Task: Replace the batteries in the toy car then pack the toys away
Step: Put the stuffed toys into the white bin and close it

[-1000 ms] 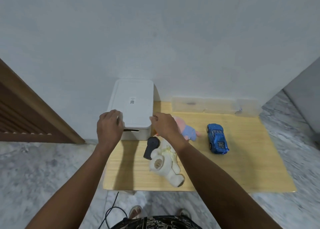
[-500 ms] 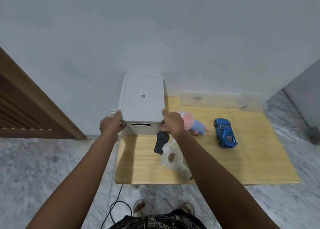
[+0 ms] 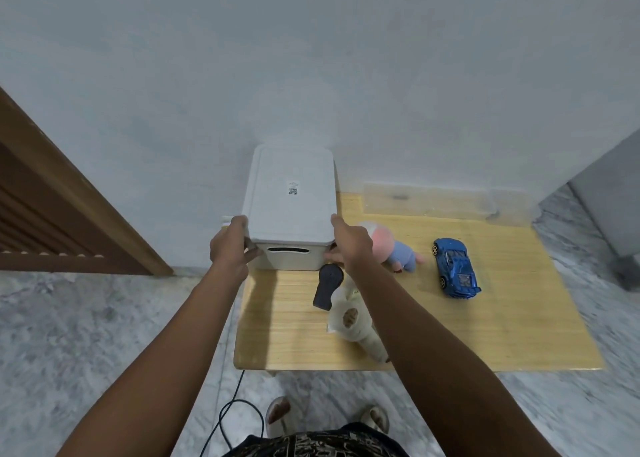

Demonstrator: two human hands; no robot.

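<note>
Two hands on the box [image 3: 291,211], one at each near corner of the lid. Left hand [image 3: 230,249]: fingers curled round the lid's left front corner, thumb under the rim against the box wall, so it grips the edge. Right hand [image 3: 349,245]: thumb up along the lid's right front corner, fingers wrapped round the far side and mostly hidden; reads as a grip on the lid edge, how tight I cannot tell. Both forearms run up from the bottom of the frame, bare.

Box is white, lid on, small label with a QR code in the lid's middle, slot handle in the front wall between the hands. It sits at the far left corner of the table [image 3: 502,332], against the wall [image 3: 311,58].

Car [image 3: 456,271], blue, stands on its wheels right of centre on the table, well apart from both hands and the box. Pink plush [image 3: 394,249] in blue clothes lies just right of the right hand. Cream plush [image 3: 353,321] lies under the right forearm, near the front edge. Dark grey part [image 3: 325,285] lies touching the cream plush, just in front of the box.

Cable [image 3: 225,418] on the marble floor at bottom centre. Wooden door [image 3: 52,214] at left edge.
</note>
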